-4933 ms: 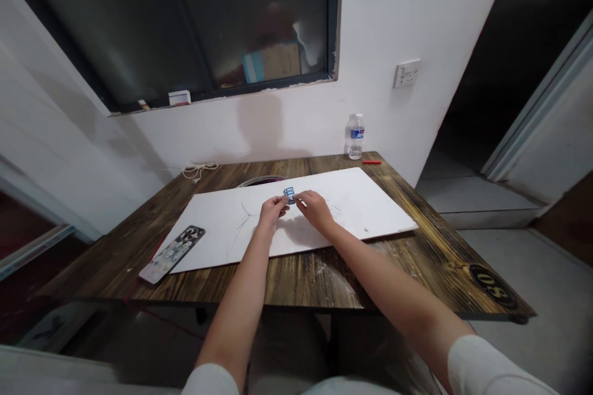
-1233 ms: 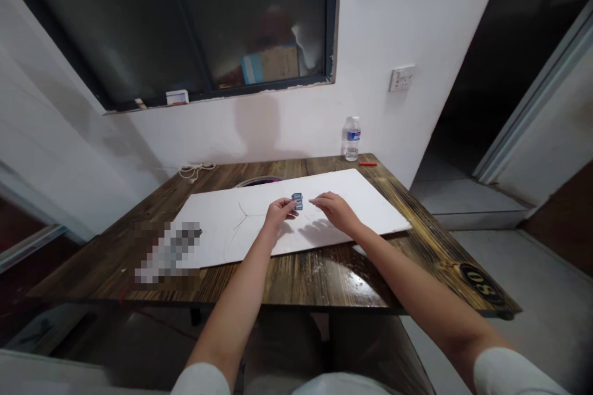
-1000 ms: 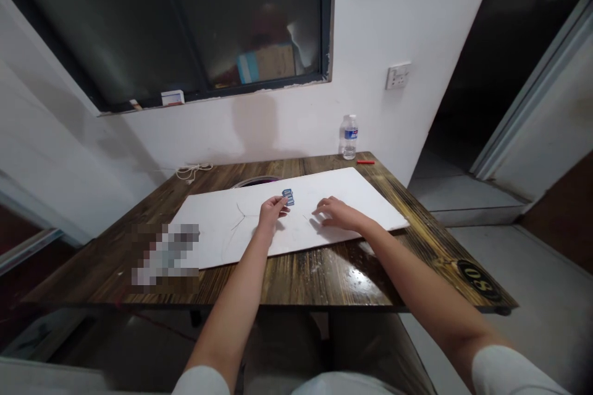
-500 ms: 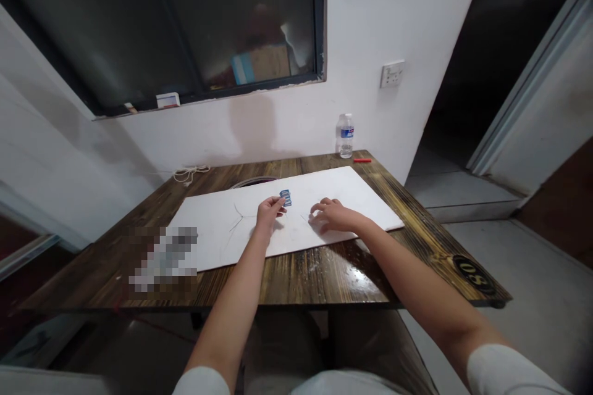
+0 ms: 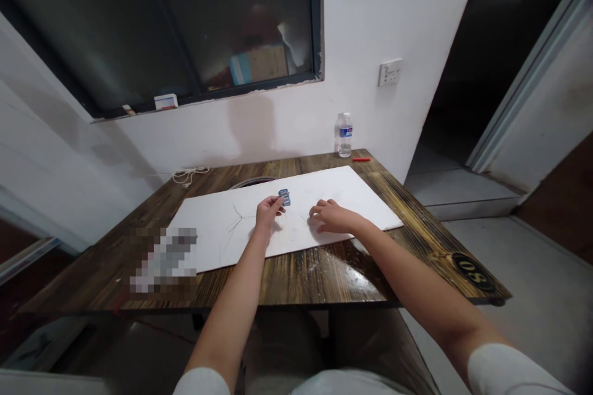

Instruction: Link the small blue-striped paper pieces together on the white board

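Right now, from my remote view, the left hand (image 5: pixel 269 213) is nearly closed, its thumb and fingertips (image 5: pixel 277 200) pinching a small blue-and-white strip (image 5: pixel 285 197) above the middle of the white board (image 5: pixel 315 188). Held out at the fingertips like this, the strip seems to be kept in sight of the head camera, though that is only my reading. It looks like a few small flat pieces in a short row, blue-edged with pale centres, but it is too small for me to tell what they are. The right hand (image 5: pixel 331 217) has hold of nothing: it lies palm down on the board, fingers loosely curled and half open, apparently resting there. The board lies across a dark-stained wooden table (image 5: pixel 296 278), with thin drawn lines (image 5: pixel 238 219) left of the hands. Toward the table's far edge, right of centre in the frame, stand a plastic water bottle (image 5: pixel 344 136) and a small red stick (image 5: pixel 361 159). A pixelated patch (image 5: pixel 163 259) at lower left hides whatever lies there.
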### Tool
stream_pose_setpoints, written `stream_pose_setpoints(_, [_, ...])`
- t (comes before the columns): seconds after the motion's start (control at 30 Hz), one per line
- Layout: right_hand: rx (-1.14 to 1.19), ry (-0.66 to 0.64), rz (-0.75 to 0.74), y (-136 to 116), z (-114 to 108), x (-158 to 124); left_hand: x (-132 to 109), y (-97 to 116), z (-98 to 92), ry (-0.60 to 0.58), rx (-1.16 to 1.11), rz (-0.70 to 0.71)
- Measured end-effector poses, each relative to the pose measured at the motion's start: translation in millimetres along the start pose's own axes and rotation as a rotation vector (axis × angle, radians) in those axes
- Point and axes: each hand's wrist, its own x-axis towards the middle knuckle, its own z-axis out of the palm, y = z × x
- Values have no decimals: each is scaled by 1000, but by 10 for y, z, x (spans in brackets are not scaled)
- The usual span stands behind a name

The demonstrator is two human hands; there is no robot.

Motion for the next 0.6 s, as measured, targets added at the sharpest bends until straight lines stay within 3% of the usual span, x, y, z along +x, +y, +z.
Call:
stream_pose_setpoints(0.43, [-27, 12, -5, -112, -73, 20, 15, -13, -6, -2, 22, 8])
stream_pose_setpoints(0.6, [64, 36, 40, -135, -65, 37, 1, 1, 1, -6, 28, 7])
